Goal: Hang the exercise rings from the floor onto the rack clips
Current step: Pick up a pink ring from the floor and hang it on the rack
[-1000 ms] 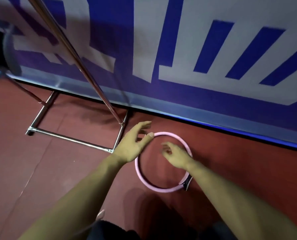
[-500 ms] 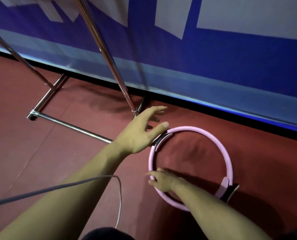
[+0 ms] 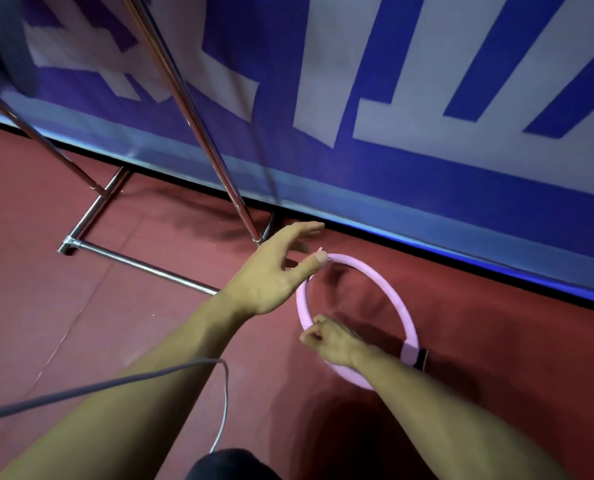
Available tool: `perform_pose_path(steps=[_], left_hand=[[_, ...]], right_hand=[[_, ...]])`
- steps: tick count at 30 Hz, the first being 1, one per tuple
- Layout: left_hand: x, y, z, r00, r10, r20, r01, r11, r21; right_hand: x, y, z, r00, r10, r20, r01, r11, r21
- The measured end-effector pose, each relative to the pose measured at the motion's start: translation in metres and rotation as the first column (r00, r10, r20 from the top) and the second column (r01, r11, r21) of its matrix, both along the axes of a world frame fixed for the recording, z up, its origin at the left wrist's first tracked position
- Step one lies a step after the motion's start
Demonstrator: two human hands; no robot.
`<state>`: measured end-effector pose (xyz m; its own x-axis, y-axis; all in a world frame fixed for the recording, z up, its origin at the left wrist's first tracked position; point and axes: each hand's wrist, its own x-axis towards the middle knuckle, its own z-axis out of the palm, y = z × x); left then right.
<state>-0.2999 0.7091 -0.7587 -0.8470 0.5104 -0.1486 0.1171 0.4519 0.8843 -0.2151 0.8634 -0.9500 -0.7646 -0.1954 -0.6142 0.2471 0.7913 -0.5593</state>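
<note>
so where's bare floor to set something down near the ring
Bare red floor lies left of the left hand, in front of the rack's base bar. More lies right of the pink ring, up to the banner. It is crowded where both hands meet the ring; the right hand grips its near rim.

The right hand (image 3: 333,341) covers part of the pink ring (image 3: 389,289); the rack poles (image 3: 191,109) run off the top edge.

L hand (image 3: 271,275) spread open; R hand (image 3: 333,342) fingers curled.
</note>
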Motion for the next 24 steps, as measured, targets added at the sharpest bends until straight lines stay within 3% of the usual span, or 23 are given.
perform_pose_path(steps=[4,6,11,16,24], left_hand=[[0.001,0.008,0.088,1.0,-0.017,-0.015,0.017,1.0,0.005],[0.002,0.012,0.134,1.0,-0.016,-0.016,0.016,1.0,0.011],[0.011,0.019,0.256,0.999,-0.04,-0.023,0.04,0.999,0.006],[0.018,0.01,0.39,0.994,-0.062,-0.085,0.057,0.997,-0.058],[0.052,-0.054,0.565,0.971,0.04,-0.234,-0.064,0.993,-0.097]], right_hand=[[0.006,0.023,0.117,0.988,-0.12,-0.095,0.115,0.992,-0.056],[0.011,0.029,0.179,0.974,-0.106,-0.201,0.086,0.991,-0.104],[0.016,0.034,0.304,0.966,-0.109,-0.236,0.093,0.993,-0.078],[0.004,0.036,0.461,0.942,0.083,-0.326,-0.054,0.994,0.097],[-0.005,0.019,0.691,0.843,0.199,-0.499,-0.096,0.97,0.224]])
